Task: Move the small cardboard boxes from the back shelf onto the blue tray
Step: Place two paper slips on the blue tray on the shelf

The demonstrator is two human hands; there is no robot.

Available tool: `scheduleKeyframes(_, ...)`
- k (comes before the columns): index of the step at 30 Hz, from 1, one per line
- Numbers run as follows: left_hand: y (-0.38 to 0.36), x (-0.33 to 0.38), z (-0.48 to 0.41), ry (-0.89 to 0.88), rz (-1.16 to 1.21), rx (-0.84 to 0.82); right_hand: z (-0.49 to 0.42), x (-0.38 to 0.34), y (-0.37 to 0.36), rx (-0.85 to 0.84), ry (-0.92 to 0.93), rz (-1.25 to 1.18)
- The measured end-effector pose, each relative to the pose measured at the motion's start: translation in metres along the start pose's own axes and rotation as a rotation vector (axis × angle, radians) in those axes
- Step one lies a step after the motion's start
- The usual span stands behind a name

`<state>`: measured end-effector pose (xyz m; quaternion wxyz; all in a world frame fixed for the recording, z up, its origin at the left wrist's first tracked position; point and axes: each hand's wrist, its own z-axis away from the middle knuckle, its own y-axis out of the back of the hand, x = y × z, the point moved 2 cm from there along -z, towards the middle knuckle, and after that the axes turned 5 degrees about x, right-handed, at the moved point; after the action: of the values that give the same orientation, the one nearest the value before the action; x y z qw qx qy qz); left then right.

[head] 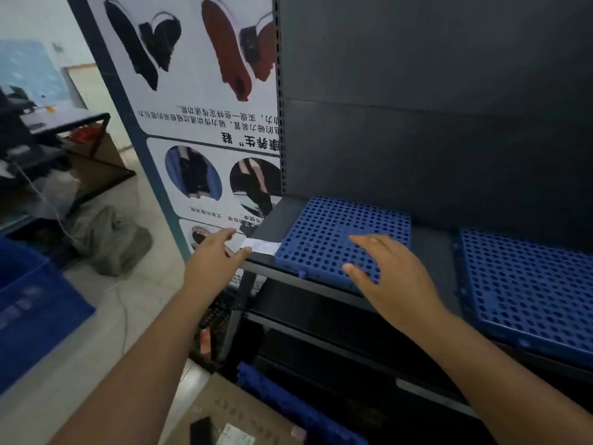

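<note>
A blue perforated tray (333,229) lies flat on the dark metal shelf (276,216), with nothing on its visible surface. My right hand (391,277) hovers over the tray's front right corner, fingers spread, holding nothing. My left hand (215,261) reaches toward the shelf's front left corner, fingers apart and empty, near a white label (261,245) on the shelf edge. No small cardboard boxes show on this shelf.
A second blue perforated tray (529,284) lies on the shelf to the right. A printed poster panel (199,123) stands at the left of the shelf unit. A large cardboard box (231,415) sits below by my arms. A blue crate (29,303) stands at far left.
</note>
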<state>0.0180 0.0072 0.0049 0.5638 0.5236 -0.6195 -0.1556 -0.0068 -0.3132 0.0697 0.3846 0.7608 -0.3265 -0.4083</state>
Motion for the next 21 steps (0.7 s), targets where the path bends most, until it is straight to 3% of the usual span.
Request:
scheduleKeyframes(11,-0.104,-0.062,-0.098,0.250,-0.087,-0.347,-0.053,0.022,-0.076,-0.083,-0.079,0.024)
scheduleKeyframes(21,-0.107,-0.082,-0.110,0.311,0.106,-0.193,-0.068,0.037,-0.074,-0.080,-0.092,0.024)
